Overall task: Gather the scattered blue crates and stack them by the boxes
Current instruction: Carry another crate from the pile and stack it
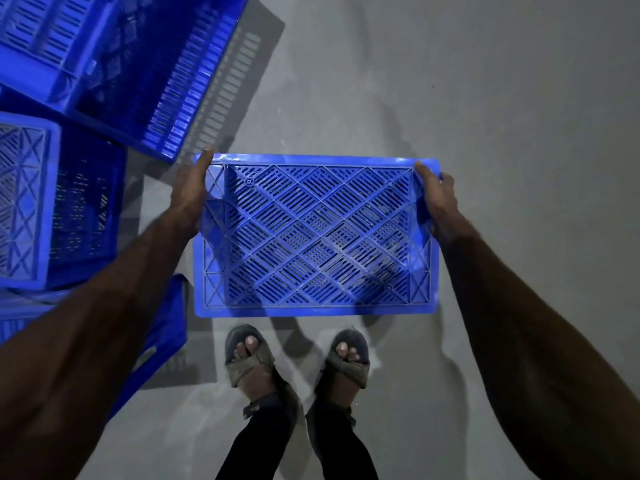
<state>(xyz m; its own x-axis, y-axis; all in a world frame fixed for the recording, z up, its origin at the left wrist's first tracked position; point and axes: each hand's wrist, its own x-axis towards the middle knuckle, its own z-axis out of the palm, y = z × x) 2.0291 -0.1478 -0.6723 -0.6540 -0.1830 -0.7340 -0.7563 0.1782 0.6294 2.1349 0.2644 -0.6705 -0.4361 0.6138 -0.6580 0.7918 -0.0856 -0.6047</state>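
Observation:
A blue crate is held upside down in front of me, its slatted diamond-pattern bottom facing up. My left hand grips its left short edge, fingers curled under out of sight. On the opposite short edge my right hand grips the rim. The crate hangs above the grey floor, just ahead of my sandalled feet. Three more blue crates lie at the left: one at the top left on its side, one at the mid left, and one partly hidden under my left forearm.
Grey concrete floor stretches to the right and ahead. My feet stand right behind the held crate. The crates at the left crowd that side. No boxes are in view.

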